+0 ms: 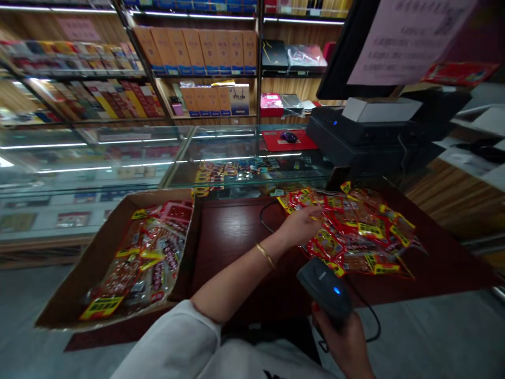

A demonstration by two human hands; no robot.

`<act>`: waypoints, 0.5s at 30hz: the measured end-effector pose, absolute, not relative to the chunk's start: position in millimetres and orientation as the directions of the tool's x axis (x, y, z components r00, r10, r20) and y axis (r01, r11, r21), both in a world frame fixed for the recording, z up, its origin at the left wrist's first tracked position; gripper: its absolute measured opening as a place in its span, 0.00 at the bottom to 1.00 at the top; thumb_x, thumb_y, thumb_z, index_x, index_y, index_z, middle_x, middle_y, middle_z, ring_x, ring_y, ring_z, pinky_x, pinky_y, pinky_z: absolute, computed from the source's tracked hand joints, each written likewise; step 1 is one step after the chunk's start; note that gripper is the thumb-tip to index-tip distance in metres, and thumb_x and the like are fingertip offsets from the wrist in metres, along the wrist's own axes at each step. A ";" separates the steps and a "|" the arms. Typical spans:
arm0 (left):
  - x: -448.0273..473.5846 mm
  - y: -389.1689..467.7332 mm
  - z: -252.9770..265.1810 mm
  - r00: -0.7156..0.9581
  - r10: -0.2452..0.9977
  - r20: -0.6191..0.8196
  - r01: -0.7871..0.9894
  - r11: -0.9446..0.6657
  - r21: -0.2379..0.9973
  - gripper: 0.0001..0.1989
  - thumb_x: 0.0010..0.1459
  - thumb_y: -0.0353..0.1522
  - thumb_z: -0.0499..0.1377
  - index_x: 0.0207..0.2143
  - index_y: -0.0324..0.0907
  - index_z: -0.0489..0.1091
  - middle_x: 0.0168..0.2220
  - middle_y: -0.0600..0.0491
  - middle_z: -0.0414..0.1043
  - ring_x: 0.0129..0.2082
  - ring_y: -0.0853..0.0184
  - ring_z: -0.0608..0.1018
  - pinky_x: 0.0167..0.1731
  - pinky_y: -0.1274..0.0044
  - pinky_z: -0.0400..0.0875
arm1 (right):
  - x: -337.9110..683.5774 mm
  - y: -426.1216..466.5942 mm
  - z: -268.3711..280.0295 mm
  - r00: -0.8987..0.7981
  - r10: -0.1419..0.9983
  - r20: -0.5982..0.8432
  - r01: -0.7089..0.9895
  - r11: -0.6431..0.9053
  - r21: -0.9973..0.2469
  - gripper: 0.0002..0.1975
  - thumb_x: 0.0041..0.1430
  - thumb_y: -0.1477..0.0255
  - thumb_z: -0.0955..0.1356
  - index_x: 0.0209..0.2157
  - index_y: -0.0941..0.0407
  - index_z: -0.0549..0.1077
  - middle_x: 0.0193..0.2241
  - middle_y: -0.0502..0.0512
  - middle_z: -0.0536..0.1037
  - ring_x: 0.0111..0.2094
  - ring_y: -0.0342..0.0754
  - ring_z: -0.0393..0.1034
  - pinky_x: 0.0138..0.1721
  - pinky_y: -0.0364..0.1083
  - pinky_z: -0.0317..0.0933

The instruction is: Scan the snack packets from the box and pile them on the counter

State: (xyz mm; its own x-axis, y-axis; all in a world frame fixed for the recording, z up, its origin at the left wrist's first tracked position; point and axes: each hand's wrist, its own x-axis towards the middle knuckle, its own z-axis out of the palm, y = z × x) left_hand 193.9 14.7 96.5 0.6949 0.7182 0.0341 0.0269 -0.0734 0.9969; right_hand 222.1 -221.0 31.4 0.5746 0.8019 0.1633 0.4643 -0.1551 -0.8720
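Observation:
My left hand (pixel 302 226), with a gold bangle at the wrist, reaches to the near left side of a heap of snack packets (pixel 363 216). Its fingers are pinched together on a red and clear snack packet (pixel 327 218); the fingertips are partly blurred. Low at the right, my right hand (pixel 345 337) is closed around the handle of a dark grey barcode scanner (pixel 325 292) showing a blue light. The scanner's head points toward the near edge of the heap. To the left, an open cardboard box (pixel 90 263) holds several more packets.
The dark red-brown tabletop (pixel 229 226) lies between box and heap. Behind it run glass display counters (pixel 130 158), with a mouse (pixel 289 137) on a red mat (pixel 272 142). A monitor (pixel 335 58) and dark machine (pixel 366 142) stand back right. A black cable (pixel 373 310) hangs near the scanner.

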 end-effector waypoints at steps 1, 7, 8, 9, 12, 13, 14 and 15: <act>166.9 6.4 97.4 0.679 0.732 0.052 0.037 -0.105 0.994 0.21 0.55 0.26 0.60 0.52 0.38 0.77 0.49 0.43 0.80 0.45 0.60 0.81 0.51 0.70 0.73 | 221.1 -217.0 31.0 0.552 0.818 0.162 0.480 -0.153 -0.864 0.25 0.58 0.48 0.70 0.22 0.55 0.77 0.16 0.53 0.77 0.19 0.51 0.73 0.25 0.46 0.71; 4.6 -22.3 130.7 0.405 0.908 0.103 0.222 -0.207 0.953 0.12 0.60 0.34 0.59 0.42 0.43 0.80 0.38 0.48 0.82 0.39 0.61 0.81 0.42 0.74 0.74 | 213.7 -190.8 29.6 0.327 0.925 0.192 0.523 -0.009 -0.852 0.23 0.61 0.51 0.69 0.23 0.53 0.79 0.18 0.54 0.80 0.21 0.53 0.77 0.32 0.48 0.74; -19.4 -21.7 135.0 0.344 0.934 0.093 0.281 -0.197 0.939 0.11 0.59 0.35 0.60 0.40 0.43 0.80 0.35 0.49 0.82 0.37 0.62 0.80 0.40 0.75 0.73 | 211.9 -188.1 29.2 0.307 0.933 0.189 0.519 0.003 -0.855 0.21 0.61 0.51 0.69 0.25 0.53 0.80 0.19 0.54 0.80 0.22 0.53 0.77 0.32 0.47 0.75; -42.4 -19.6 137.8 0.285 0.955 0.080 0.341 -0.179 0.923 0.11 0.58 0.36 0.61 0.39 0.43 0.80 0.33 0.51 0.81 0.34 0.62 0.80 0.37 0.75 0.73 | 210.0 -186.2 28.5 0.297 0.937 0.185 0.515 0.006 -0.857 0.20 0.61 0.52 0.70 0.26 0.53 0.80 0.20 0.55 0.81 0.22 0.53 0.78 0.31 0.47 0.75; -105.1 -5.2 140.1 0.133 0.990 0.042 0.510 -0.105 0.854 0.14 0.56 0.41 0.61 0.40 0.42 0.79 0.29 0.52 0.79 0.31 0.63 0.78 0.34 0.76 0.71 | 205.3 -184.1 25.0 0.301 0.935 0.187 0.514 0.006 -0.858 0.18 0.61 0.54 0.70 0.30 0.54 0.81 0.24 0.56 0.84 0.24 0.54 0.80 0.30 0.46 0.75; -123.3 2.3 140.2 0.088 0.995 0.042 0.565 -0.084 0.821 0.16 0.56 0.42 0.61 0.41 0.42 0.79 0.30 0.52 0.79 0.31 0.62 0.78 0.34 0.76 0.71 | 204.2 -184.3 23.6 0.308 0.932 0.191 0.519 0.003 -0.855 0.18 0.60 0.54 0.70 0.30 0.54 0.81 0.24 0.57 0.84 0.25 0.54 0.80 0.30 0.46 0.74; -139.6 11.0 140.6 0.043 0.998 0.051 0.620 -0.067 0.782 0.18 0.55 0.43 0.60 0.42 0.42 0.79 0.30 0.52 0.79 0.32 0.62 0.78 0.34 0.75 0.70 | 203.4 -184.6 22.5 0.314 0.929 0.195 0.527 0.000 -0.850 0.19 0.60 0.53 0.70 0.29 0.55 0.81 0.24 0.57 0.84 0.24 0.54 0.80 0.29 0.46 0.74; -153.4 20.8 141.4 0.010 0.998 0.060 0.673 -0.051 0.738 0.19 0.55 0.44 0.60 0.43 0.41 0.79 0.32 0.51 0.80 0.32 0.61 0.78 0.35 0.75 0.70 | 202.8 -185.0 21.8 0.316 0.928 0.198 0.539 -0.004 -0.843 0.19 0.60 0.53 0.70 0.29 0.55 0.81 0.23 0.56 0.83 0.23 0.54 0.79 0.29 0.46 0.74</act>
State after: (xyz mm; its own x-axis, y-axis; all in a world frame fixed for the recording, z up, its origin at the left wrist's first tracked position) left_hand -153.4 20.8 141.4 0.0097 0.9982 0.0596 0.6730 -0.0506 0.7379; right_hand 202.8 -185.0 21.8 0.3161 0.9278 0.1980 0.5386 -0.0037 -0.8425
